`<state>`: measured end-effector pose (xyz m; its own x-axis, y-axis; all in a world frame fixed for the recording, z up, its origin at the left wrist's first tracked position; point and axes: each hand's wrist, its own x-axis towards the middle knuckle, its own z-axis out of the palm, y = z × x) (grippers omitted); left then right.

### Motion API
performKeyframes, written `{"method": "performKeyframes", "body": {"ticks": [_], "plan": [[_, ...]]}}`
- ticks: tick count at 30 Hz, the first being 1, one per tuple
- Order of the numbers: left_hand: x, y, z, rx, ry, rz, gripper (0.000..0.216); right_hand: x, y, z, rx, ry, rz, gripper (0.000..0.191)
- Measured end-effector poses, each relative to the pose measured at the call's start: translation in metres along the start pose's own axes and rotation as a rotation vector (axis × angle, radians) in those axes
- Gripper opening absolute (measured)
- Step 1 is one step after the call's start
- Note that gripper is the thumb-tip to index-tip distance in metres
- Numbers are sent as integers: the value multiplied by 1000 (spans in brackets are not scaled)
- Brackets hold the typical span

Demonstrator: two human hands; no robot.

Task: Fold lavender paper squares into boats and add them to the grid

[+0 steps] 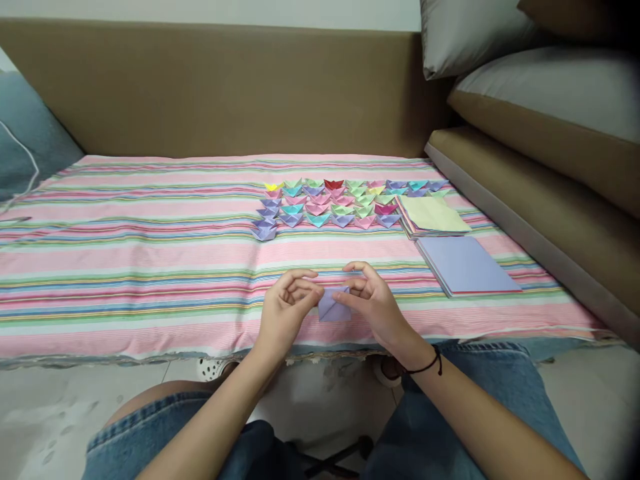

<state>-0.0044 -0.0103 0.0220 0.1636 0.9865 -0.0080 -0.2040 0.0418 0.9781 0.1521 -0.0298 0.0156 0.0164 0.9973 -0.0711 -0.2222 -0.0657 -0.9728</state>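
A small folded square of lavender paper (334, 308) is held up near the front edge of the striped cloth. My left hand (291, 300) pinches its upper left corner between thumb and fingers. On the other side, my right hand (371, 300) grips the upper right part, its thumb lying across the paper's face. A diagonal crease or fold edge shows on the paper. Beyond my hands, several folded paper boats (318, 208) in many colours stand in rows on the cloth.
Right of the boats lies a stack of coloured paper with a pale yellow sheet (434, 215) on top. Nearer sits a second stack topped by a lavender sheet (473, 263). Thick brown and grey cushions (520, 180) are piled at the right. A brown backboard (225, 90) closes the far side.
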Motion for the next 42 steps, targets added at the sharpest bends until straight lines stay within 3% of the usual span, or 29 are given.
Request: {"method": "performKeyframes", "body": {"ticks": [5, 16, 23, 26, 29, 34, 37, 42], "plan": [[0, 1, -1, -35, 12, -41, 26, 0, -1, -3, -15, -72, -50, 32], [0, 3, -1, -12, 11, -32, 23, -1, -3, -5, -95, -84, -118, 18], [3, 5, -5, 16, 1, -41, 26, 0, -7, -8, -155, -108, -82, 22], [4, 6, -8, 81, -72, -47, 25, 2, -8, -13, -205, -232, -32, 25], [5, 6, -10, 201, -227, -57, 22, 4, -7, -16, -338, -346, -21, 15], [3, 3, -8, 264, -336, -75, 25, 3, -3, -15, -447, -423, -62, 14], [3, 2, -4, 160, -293, -74, 27, 4, -4, -15, -428, -365, -98, 14], [1, -3, 5, -3, -172, -85, 49, 6, -4, -12, -323, -123, -195, 14]]}}
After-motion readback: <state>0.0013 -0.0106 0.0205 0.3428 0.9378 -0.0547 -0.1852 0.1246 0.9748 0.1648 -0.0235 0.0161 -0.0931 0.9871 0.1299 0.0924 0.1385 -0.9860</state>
